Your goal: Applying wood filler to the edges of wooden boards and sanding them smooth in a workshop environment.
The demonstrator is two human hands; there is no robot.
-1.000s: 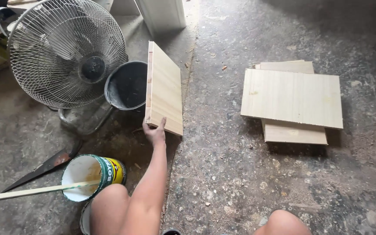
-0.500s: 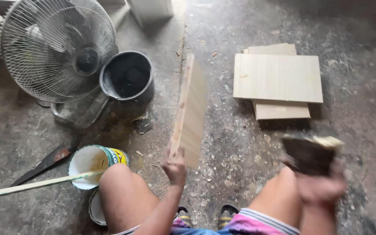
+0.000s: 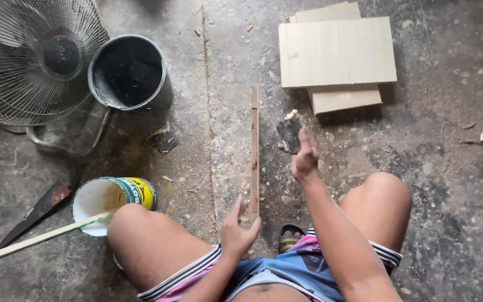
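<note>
Head view: pale thin wooden board [image 3: 255,151] stood on edge on grey concrete floor [image 3: 448,168], pinched at near end by left hand [image 3: 237,230], liable to topple; right hand [image 3: 305,157] gripping dark brush [image 3: 289,133] close beside.

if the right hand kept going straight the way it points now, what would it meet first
The right hand holds a dark brush and points up the frame, away from the body. Straight on lies bare concrete floor, then probably the stacked wooden boards; depth is unclear.
</note>
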